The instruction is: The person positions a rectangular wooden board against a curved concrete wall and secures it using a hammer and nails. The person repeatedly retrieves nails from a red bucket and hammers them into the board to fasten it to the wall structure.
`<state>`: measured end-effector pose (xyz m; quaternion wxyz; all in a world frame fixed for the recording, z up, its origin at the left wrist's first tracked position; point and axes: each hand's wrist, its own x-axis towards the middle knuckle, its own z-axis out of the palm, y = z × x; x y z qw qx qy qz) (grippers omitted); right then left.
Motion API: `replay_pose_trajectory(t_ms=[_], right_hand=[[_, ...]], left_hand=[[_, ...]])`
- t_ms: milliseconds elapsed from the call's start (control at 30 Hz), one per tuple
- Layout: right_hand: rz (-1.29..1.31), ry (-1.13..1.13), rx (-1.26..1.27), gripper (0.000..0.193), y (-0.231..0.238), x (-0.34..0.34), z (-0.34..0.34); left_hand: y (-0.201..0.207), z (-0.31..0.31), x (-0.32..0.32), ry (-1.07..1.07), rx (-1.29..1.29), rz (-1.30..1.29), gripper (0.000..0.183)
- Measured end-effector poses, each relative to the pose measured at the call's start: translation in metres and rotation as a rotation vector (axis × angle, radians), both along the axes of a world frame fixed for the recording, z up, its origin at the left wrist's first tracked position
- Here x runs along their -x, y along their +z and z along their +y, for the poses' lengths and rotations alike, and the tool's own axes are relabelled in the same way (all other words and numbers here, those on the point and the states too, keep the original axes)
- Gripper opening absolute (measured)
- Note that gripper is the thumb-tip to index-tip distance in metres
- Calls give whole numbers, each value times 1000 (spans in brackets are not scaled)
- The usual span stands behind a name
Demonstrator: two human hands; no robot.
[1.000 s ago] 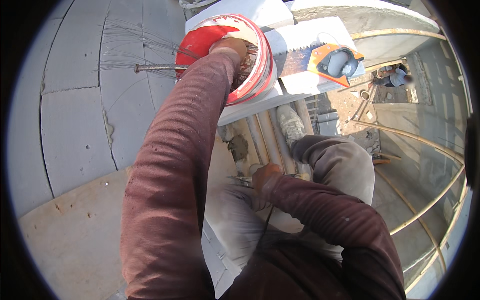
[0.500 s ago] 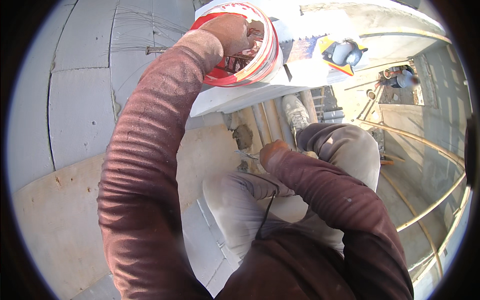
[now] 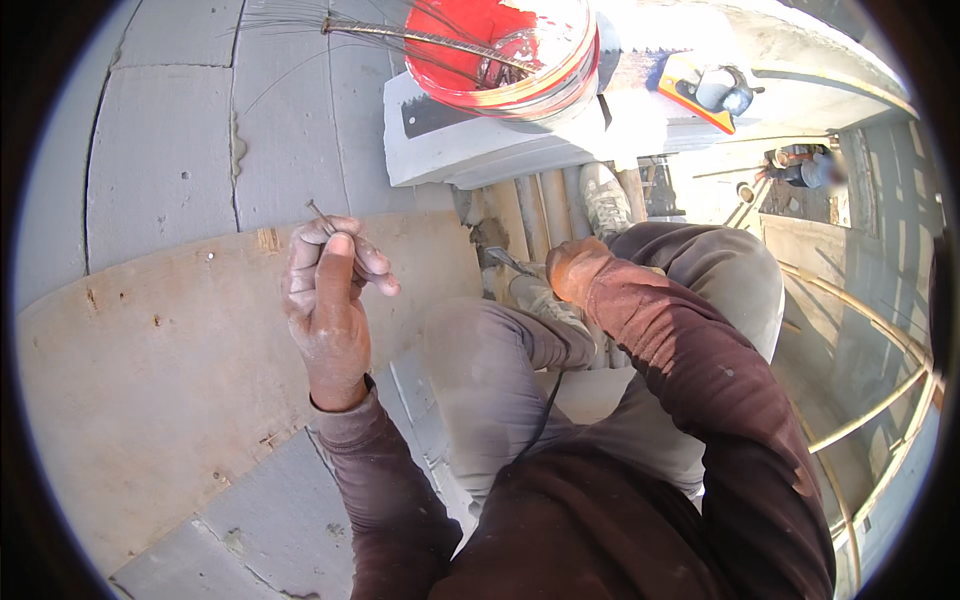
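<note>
My left hand (image 3: 335, 300) is raised over a pale board (image 3: 180, 350), pinching a thin metal nail (image 3: 318, 213) between thumb and fingers, its end pointing up and left. My right hand (image 3: 580, 270) is closed near my knees around a hand tool with a narrow grey metal end (image 3: 510, 262); most of the tool is hidden in the fist, so its exact kind cannot be told. Ahead stands a red bucket (image 3: 440, 70) with a ribbed steel bar (image 3: 430, 42) and several thin wires leaning out of it.
The bucket rests on a white block (image 3: 430, 165), with a toothed saw blade (image 3: 435, 118) beside it. An orange-and-black handled tool (image 3: 695, 95) lies further right. Grey block wall (image 3: 160, 150) fills the left. Curved poles (image 3: 860, 300) cross a drop on the right, where another person (image 3: 815, 170) is below.
My left hand has come out of the bucket and back toward me, now with a nail in its fingers. My right hand keeps its hold on the tool, and the view has shifted slightly.
</note>
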<state>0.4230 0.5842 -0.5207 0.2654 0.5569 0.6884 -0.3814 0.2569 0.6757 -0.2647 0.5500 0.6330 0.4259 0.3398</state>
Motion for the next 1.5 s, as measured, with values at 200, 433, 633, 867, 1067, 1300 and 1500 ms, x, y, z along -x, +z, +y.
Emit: replay_pose_trajectory(t_ms=[200,433,633,867,1067,1300,1500], right_hand=[[11,-335,42,48,38,-24,-3],[67,-365,-8,50,20,-54,-34],[195,-411,-94,54,18,-61,-57],[157,-482,2,51,23,-40,-37],[343,-640,-10,56,-6,-2,-21],[505,-832,16,51,-59,58,1],[606,-1073,249,47,-75,91,21]], left_hand=[[-118,-86,85,326,259,254,28],[-258,-133,129,455,835,-54,21],[-386,-152,156,533,1146,-333,24],[-462,-149,163,722,1282,-694,19],[-489,-146,169,822,1204,-632,12],[-492,-118,175,861,1184,-612,15],[-480,-105,160,949,1165,-663,23]])
